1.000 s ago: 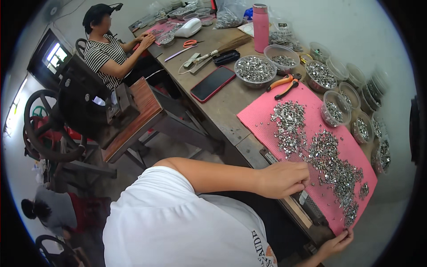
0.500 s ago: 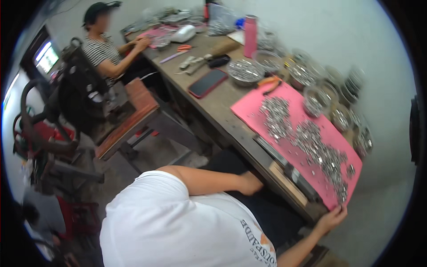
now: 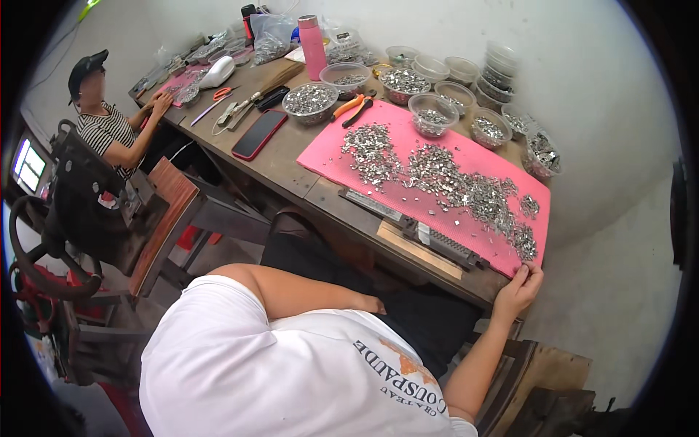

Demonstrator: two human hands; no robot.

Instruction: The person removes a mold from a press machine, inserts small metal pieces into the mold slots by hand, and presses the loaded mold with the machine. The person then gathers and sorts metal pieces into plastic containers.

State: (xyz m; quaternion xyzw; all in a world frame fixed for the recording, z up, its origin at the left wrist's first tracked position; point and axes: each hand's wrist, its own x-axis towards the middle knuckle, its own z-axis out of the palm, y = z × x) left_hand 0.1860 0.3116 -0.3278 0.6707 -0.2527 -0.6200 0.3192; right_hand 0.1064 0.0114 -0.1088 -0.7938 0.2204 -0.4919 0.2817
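Note:
A pink mat (image 3: 328, 160) lies on the workbench with heaps of small shiny metal pieces (image 3: 437, 175) spread across it. At the mat's near right corner is my right hand (image 3: 518, 290), thumb and fingers drawn together against the edge beside the last heap. Whatever sits between those fingertips is too small or hidden to make out. My left hand (image 3: 370, 304) rests in my lap against dark trousers, away from the bench, and its fingers are mostly hidden. A clear plastic tub (image 3: 433, 116) of metal pieces stands on the mat's far edge.
Tubs of metal pieces (image 3: 311, 105) line the back, near orange-handled pliers (image 3: 353, 109), a phone (image 3: 260, 136) and a pink bottle (image 3: 312, 49). A dark metal bar (image 3: 448, 244) lies along the front edge. Left stand a wheeled machine (image 3: 95, 197) and a seated co-worker (image 3: 109, 138).
The view has turned, so the bench appears shifted left and more level. My right hand stays at the mat's corner, and my left hand stays in my lap.

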